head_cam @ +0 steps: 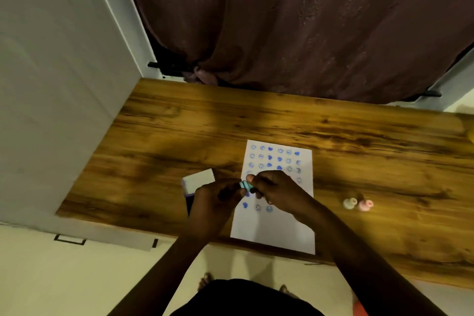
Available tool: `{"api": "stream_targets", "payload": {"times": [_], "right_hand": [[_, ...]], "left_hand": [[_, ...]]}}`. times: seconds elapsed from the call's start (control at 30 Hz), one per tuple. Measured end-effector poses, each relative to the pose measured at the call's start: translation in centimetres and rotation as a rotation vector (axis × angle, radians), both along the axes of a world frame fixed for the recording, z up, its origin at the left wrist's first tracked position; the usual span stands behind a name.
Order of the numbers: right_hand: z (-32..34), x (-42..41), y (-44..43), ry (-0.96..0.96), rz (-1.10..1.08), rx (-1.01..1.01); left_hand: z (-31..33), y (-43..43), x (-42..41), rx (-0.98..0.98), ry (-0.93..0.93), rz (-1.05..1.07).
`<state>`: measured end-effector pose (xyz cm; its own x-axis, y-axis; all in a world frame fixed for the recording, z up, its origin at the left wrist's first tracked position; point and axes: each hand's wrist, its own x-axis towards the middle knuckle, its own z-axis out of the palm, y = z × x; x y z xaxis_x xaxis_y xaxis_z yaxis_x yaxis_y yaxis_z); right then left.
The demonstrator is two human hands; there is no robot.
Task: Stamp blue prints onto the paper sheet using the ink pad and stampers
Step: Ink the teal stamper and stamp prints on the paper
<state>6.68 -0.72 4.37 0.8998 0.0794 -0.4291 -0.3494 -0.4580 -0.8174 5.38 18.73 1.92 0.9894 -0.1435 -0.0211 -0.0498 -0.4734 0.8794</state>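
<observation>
Home room: wooden table (282,120), maroon curtain (295,20) (bare feet).

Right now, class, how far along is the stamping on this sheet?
Done: blue prints cover most of the paper sheet. In hand: the left hand and right hand hold a teal stamper above the sheet, near the ink pad. Left: the sheet's bottom part is blank; a cream stamper and a pink stamper lie on the table.

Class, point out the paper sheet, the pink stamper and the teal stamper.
paper sheet (273,231): head view, on the bare lower part of the sheet.
pink stamper (365,205): head view, on the middle of its body.
teal stamper (245,185): head view, on its visible teal end.
</observation>
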Motion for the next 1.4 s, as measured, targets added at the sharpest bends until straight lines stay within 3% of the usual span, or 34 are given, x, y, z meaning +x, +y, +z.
{"api": "stream_targets", "payload": {"times": [0.13,0.3,0.53,1.13,1.4], "right_hand": [[0.3,0.6,3.1,-0.129,0.155,-0.147],[-2.0,0.4,6.8,-0.472,0.311,-0.485],[-5.0,1.3,10.7,-0.435,0.568,-0.867],[-5.4,1.1,12.9,-0.415,0.663,-1.119],[-4.7,1.5,13.4,-0.334,0.648,-1.094]], "left_hand": [[-0.5,4.4,0.1,-0.073,0.067,0.067],[-1.6,9.7,0.4,-0.05,0.005,0.223],[-2.3,13.8,0.1,-0.048,0.001,0.264],[-3.5,13.7,0.7,-0.17,0.025,0.158],[-2.5,12.8,0.7,-0.137,0.014,0.14]]}}
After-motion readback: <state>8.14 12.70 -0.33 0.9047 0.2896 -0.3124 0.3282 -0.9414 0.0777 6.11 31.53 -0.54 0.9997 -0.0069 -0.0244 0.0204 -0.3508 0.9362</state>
